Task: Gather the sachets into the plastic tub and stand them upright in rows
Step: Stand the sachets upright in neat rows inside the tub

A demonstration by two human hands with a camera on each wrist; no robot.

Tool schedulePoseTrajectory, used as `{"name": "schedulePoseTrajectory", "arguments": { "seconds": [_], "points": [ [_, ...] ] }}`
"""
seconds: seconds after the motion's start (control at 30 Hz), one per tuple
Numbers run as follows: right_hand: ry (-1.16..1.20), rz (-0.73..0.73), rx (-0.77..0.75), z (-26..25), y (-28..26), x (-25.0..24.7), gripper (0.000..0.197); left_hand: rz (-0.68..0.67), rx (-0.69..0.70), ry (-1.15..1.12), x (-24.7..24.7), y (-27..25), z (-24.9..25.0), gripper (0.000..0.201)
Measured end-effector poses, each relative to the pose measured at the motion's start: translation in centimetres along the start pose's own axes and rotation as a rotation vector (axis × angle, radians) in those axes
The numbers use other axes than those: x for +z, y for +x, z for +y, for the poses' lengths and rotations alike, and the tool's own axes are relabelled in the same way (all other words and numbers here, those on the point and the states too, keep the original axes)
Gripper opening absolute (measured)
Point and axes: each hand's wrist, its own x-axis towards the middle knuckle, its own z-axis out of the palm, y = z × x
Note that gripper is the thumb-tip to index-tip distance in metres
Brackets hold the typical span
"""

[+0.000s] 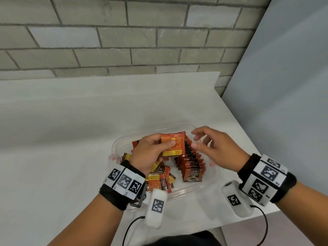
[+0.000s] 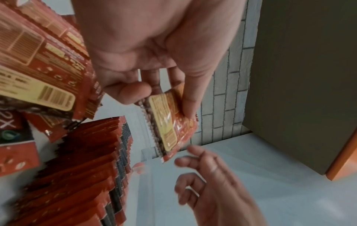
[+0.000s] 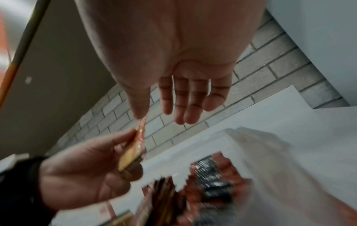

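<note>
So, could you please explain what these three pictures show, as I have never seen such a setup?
There is no machine: a person wears one camera on the head and one on each wrist, next to bands with black-and-white markers. The head picture looks down on both hands over a white counter. The other two look along each hand towards its fingers. On the counter stands a clear tub. Inside it, a row of sachets stands upright on the right and a loose pile lies on the left. The left hand pinches one sachet above the tub. The right hand is open beside it and holds nothing.
</note>
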Motion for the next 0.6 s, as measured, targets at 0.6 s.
{"name": "schedulePoseTrajectory", "arguments": {
  "seconds": [0.6],
  "points": [
    [0.008,0.253,-0.256,-0.3,0.7,-0.2,0.03,-0.075,-0.007,-0.191,0.4,0.6,1.8,0.039]
  ]
}}
